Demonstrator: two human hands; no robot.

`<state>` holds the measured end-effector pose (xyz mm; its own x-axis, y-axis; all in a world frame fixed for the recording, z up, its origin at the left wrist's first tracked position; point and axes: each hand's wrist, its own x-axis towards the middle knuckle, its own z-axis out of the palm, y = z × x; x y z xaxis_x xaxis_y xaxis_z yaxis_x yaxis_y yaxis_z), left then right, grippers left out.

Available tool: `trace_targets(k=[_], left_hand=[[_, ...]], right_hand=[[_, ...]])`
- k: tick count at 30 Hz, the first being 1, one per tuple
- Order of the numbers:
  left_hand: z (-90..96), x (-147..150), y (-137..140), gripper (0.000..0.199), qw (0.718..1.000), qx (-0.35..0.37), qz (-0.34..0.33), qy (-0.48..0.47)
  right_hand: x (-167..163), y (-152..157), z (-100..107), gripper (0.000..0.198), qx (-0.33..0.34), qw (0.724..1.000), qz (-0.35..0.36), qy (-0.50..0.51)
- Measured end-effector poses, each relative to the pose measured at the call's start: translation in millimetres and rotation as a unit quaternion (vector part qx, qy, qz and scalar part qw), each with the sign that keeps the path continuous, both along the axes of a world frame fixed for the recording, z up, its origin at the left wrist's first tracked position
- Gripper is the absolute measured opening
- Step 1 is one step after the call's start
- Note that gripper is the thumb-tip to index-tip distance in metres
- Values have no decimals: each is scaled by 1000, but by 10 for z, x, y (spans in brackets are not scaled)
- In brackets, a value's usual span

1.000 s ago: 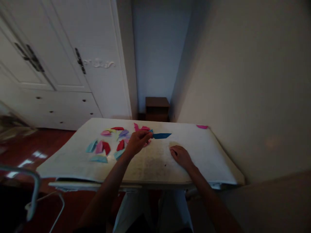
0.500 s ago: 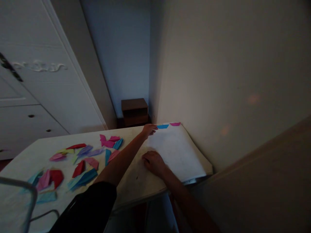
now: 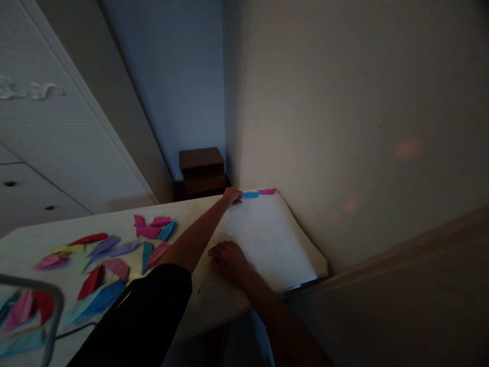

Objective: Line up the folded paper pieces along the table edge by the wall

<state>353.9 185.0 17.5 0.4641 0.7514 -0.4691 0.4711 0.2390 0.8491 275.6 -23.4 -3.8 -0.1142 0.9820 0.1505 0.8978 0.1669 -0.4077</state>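
Note:
At the far edge of the table, my left hand (image 3: 234,196) has its fingers closed at the left end of a small blue paper piece (image 3: 251,195). That piece lies flat along the top edge of a large white sheet (image 3: 267,234). Right beside it is a magenta paper piece (image 3: 267,191) of similar shape. My right hand (image 3: 229,261) rests near the left side of the sheet, fingers loosely bent and a little apart, with nothing visible in them.
Several folded coloured papers (image 3: 105,247) are scattered over the left of the white table (image 3: 187,206). A grey metal bar (image 3: 57,306) curves up at lower left. The wall (image 3: 324,153) borders the table on the right. A brown cabinet (image 3: 202,168) and white wardrobe (image 3: 91,148) stand beyond.
The blue paper piece has shifted right, closing the gap to the magenta piece, with my left hand at its end. The view has turned slightly right. My right hand stays low by the sheet.

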Motion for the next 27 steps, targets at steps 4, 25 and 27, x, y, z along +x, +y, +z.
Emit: trace_targets(k=[4,25,27], left_hand=[[-40,-52,36,36,1000,28,1,3],[-167,-9,71,30,983,178,23,38],[-160,-20,79,30,971,230,31,53]], right_hand=[[9,-6,9,24,2,1000,-7,18],[8,11,15,23,-3,999,-15,29],[8,12,17,23,-1,999,-13,30]])
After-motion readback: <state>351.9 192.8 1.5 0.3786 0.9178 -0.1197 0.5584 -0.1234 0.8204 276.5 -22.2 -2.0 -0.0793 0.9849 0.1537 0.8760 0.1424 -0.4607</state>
